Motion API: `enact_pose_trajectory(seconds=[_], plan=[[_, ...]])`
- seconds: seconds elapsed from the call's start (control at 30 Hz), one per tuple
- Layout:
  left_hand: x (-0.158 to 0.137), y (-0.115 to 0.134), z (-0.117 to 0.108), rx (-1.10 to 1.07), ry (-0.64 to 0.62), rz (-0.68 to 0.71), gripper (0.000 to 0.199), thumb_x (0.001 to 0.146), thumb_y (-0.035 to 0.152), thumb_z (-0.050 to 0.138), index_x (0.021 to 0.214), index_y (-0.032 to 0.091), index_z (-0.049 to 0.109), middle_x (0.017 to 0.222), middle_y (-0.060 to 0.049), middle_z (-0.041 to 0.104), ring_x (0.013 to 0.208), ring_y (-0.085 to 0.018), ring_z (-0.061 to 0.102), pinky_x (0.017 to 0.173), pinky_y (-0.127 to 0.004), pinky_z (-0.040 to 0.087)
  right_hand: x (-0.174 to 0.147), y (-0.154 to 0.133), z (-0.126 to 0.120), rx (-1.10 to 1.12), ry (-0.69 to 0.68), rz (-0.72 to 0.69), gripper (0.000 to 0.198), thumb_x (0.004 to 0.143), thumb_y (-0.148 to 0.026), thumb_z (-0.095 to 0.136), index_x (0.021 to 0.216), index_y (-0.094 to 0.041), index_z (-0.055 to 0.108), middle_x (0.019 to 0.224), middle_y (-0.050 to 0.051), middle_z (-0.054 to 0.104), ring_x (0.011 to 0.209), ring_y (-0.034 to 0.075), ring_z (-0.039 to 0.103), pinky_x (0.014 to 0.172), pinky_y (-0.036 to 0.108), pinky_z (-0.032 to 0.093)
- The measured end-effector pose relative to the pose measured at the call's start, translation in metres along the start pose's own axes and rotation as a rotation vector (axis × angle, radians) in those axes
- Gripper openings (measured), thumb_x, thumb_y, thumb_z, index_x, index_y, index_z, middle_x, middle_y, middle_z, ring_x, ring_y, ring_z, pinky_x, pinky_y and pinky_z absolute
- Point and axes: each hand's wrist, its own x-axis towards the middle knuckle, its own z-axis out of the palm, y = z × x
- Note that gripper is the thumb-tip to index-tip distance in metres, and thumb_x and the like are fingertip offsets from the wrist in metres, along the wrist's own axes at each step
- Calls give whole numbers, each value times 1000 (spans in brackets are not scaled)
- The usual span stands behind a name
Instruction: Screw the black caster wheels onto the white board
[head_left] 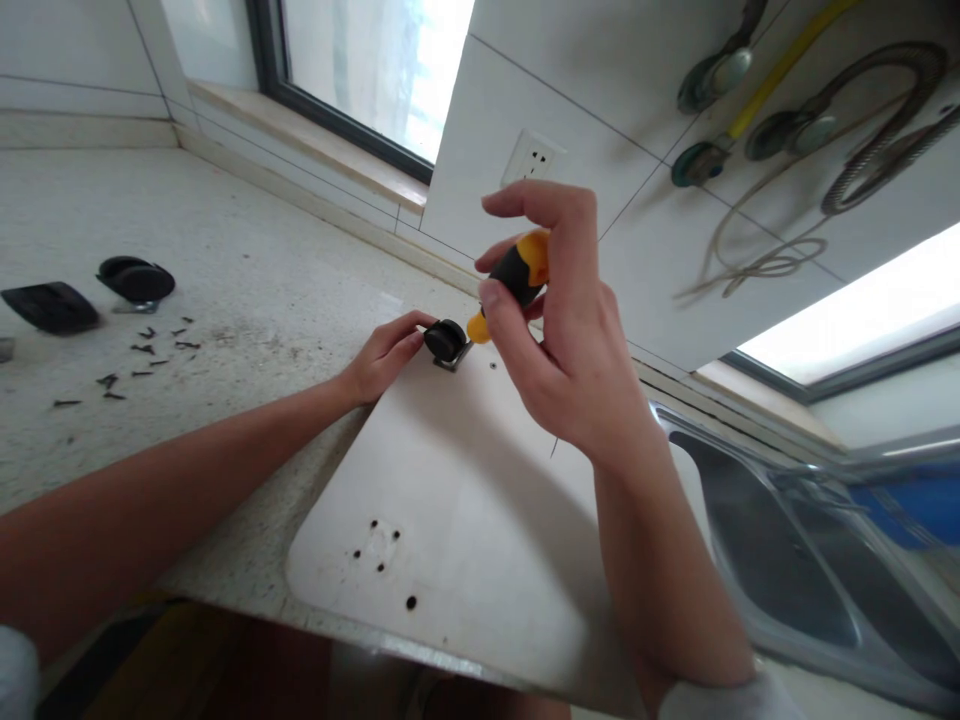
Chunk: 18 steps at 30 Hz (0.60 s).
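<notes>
My left hand (pixel 386 355) is closed on a black caster wheel (pixel 444 340), its fingertips against the wheel's left side. The caster's metal plate rests on a white board (pixel 487 500) with rounded corners, near its far edge. Wrapped around the black and yellow handle of a screwdriver (pixel 517 272) is my right hand (pixel 570 330), with the index finger lifted off. The tool tilts down toward the caster plate; its tip is hard to make out. Four-cornered screw holes (pixel 381 546) and one larger hole (pixel 411 603) show at the board's near corner.
Two more black casters (pixel 135 282) (pixel 51 306) lie on the speckled countertop (pixel 247 250) at left, beside several loose screws (pixel 142 349). A metal sink (pixel 772 540) borders the board on the right. A wall socket (pixel 531 158), valves and hoses (pixel 862 150) are on the tiled wall.
</notes>
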Motion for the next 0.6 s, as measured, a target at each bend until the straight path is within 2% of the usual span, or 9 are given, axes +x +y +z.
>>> enact_pose_trajectory(seconds=[0.07,0.13,0.2,0.3,0.43,0.5,0.6], plan=[[0,0,0,-11,-6,3,50,112,66,55,117,21,76,108,-8,81,101,-28,74,91,-40,57,1,1,2,-89,6,17,35,116,-41,52,150,-33,60,135,8,72,114,25,74,87,37,60],[0,-1,0,-14,-4,13,51,112,67,55,118,21,76,109,-9,81,103,-29,74,93,-42,57,2,1,3,-150,44,26,37,115,-50,56,143,-31,68,125,10,74,110,27,74,89,39,61],[0,-1,0,-15,-1,10,51,112,67,56,118,21,76,110,-9,82,104,-29,75,95,-42,57,1,1,1,-107,63,-3,40,115,-46,55,151,-31,67,126,11,75,116,28,73,94,42,62],[-1,-2,0,-21,-9,-6,49,113,65,56,119,21,76,110,-8,82,103,-28,75,94,-41,57,0,4,-2,5,29,-59,52,116,-33,48,167,-36,55,132,9,76,122,27,72,102,45,63],[-1,-3,0,-21,-12,14,51,112,67,55,122,21,76,115,-10,82,106,-29,75,96,-43,58,2,10,2,-69,130,-85,41,115,-45,54,148,-29,73,120,12,75,108,27,71,98,46,63],[-1,-3,0,-19,-13,10,51,112,67,55,122,21,76,114,-10,83,105,-29,76,95,-43,59,4,12,5,-42,150,-131,41,115,-44,53,146,-26,74,126,14,75,115,29,71,101,46,63],[-1,-3,0,-11,-12,-12,50,113,66,55,120,21,76,108,-8,83,100,-28,75,90,-40,59,4,12,7,93,121,-169,54,115,-29,41,166,-28,57,147,11,72,133,26,69,112,45,61]])
